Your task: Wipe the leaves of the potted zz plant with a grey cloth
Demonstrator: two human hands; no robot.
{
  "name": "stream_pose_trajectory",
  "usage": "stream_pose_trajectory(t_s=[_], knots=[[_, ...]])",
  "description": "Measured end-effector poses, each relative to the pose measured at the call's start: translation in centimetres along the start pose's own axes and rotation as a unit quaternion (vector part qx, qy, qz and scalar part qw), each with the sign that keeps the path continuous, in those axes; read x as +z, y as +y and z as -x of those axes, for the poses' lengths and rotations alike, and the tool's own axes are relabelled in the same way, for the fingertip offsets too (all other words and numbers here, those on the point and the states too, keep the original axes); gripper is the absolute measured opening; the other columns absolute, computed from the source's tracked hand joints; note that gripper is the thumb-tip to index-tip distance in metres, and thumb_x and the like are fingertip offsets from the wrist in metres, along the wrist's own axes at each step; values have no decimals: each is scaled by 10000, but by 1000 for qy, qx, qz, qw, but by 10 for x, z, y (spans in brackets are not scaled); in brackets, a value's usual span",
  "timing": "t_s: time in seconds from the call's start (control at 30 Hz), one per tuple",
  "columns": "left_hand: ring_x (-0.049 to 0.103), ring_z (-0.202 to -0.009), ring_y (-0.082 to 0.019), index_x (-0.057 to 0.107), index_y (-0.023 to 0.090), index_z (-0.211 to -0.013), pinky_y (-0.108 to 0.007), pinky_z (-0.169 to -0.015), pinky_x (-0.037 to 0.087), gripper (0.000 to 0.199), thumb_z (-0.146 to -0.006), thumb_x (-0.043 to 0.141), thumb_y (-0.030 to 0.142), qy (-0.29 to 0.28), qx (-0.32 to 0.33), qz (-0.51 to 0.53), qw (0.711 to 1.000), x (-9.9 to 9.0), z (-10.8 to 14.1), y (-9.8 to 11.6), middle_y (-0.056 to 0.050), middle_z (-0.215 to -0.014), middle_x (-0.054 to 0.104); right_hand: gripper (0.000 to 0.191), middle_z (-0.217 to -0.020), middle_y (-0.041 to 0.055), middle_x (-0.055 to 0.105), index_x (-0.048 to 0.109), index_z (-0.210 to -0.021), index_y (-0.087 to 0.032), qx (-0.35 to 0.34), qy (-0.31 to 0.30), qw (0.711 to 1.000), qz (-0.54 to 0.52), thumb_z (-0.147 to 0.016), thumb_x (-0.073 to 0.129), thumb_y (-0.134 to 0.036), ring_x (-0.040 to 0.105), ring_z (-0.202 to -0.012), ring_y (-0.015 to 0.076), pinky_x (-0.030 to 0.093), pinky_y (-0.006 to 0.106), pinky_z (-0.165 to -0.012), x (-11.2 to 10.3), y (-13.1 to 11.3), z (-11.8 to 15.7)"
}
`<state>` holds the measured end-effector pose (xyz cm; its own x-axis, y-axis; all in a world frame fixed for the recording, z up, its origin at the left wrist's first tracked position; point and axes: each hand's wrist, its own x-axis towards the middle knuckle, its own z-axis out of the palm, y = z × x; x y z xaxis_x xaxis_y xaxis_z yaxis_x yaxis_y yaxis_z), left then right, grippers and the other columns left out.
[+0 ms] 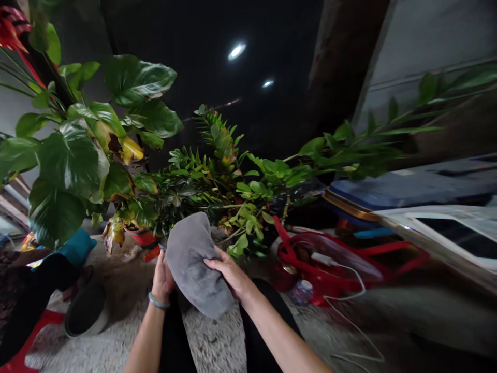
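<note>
A soft grey cloth piece (198, 267), rounded and creased, is held up between my two hands above my knees. From its left edge my left hand (163, 280), with a pale green bangle at the wrist, supports it; part of these fingers is hidden behind the fabric. On the right side my right hand (229, 272) grips it, the thumb pressed on the near face and the other fingers mostly out of sight. Whether the piece is a cap, a cover or a plain cloth I cannot tell.
Leafy potted plants (217, 181) stand just ahead. At left are a dark bucket (87, 311) and a seated person's leg (27, 295). To the right lie a red bag (334, 264), a plastic bottle (302, 292) and a white cable (357, 324) on rough ground.
</note>
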<state>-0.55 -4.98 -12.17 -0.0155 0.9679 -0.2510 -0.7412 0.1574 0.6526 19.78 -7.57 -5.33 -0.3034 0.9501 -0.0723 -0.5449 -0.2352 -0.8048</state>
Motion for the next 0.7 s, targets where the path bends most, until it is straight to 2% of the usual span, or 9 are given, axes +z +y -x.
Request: stream_pose_trajectory(t_s=[0.1, 0.2, 0.27, 0.37, 0.47, 0.57, 0.63, 0.7], knots=[[700, -1098, -303, 754, 183, -921, -390, -1051, 494, 509, -587, 871, 549, 31, -27, 26, 999, 4, 33, -10, -85, -953, 797, 458, -928, 24, 799, 735, -1090, -215, -4, -16, 999, 45, -646, 803, -302, 720, -836, 240, 520, 343, -797, -9, -1, 0], [711, -1061, -328, 744, 166, -902, -424, -1055, 490, 498, -495, 937, 377, 63, -12, -15, 998, 14, 61, -16, -86, -904, 796, 396, -961, 31, 796, 742, -1061, -216, -26, -13, 994, 107, -683, 779, -327, 715, -896, 259, 518, 381, -877, -16, 6, 7], [715, -1045, -338, 729, 158, -939, -443, -1043, 498, 541, -466, 946, 306, 44, 0, -44, 998, 26, 76, -17, -88, -939, 793, 366, -961, 38, 796, 747, -1032, -214, -38, -10, 989, 145, -689, 768, -339, 712, -922, 273, 514, 409, -919, -18, 10, 13], [734, -971, -314, 701, 167, -1042, -440, -995, 531, 646, -463, 949, 307, 21, 23, -67, 997, 46, 94, -19, -67, -960, 788, 376, -986, 53, 795, 741, -1039, -210, -56, -1, 981, 187, -701, 748, -373, 709, -973, 295, 507, 441, -957, -18, 9, 19], [744, -861, -275, 682, 161, -1074, -422, -923, 566, 682, -459, 948, 286, 23, 21, -93, 995, 61, 109, -26, -64, -929, 785, 403, -1014, 72, 791, 736, -1029, -206, -78, 65, 968, 230, -683, 752, -413, 697, -1026, 321, 491, 470, -988, -16, 5, 22], [734, -787, -245, 688, 166, -996, -393, -851, 587, 578, -480, 929, 268, 55, 28, -116, 991, 69, 118, -33, -63, -888, 781, 411, -994, 100, 786, 738, -942, -196, -93, 143, 951, 256, -640, 781, -471, 688, -1026, 350, 483, 492, -991, -15, 2, 33], [732, -804, -239, 692, 184, -968, -378, -856, 585, 518, -506, 906, 277, 75, 50, -114, 989, 73, 120, -35, -48, -881, 780, 475, -1028, 107, 781, 732, -987, -196, -84, 117, 966, 217, -638, 801, -511, 688, -1039, 346, 491, 482, -985, -14, 4, 47], [735, -859, -248, 694, 197, -983, -381, -897, 573, 499, -534, 886, 300, 78, 67, -114, 988, 77, 122, -37, -40, -905, 780, 601, -1090, 100, 772, 698, -1128, -217, -60, 49, 989, 123, -630, 830, -526, 694, -1060, 330, 507, 466, -973, -10, 9, 65]])
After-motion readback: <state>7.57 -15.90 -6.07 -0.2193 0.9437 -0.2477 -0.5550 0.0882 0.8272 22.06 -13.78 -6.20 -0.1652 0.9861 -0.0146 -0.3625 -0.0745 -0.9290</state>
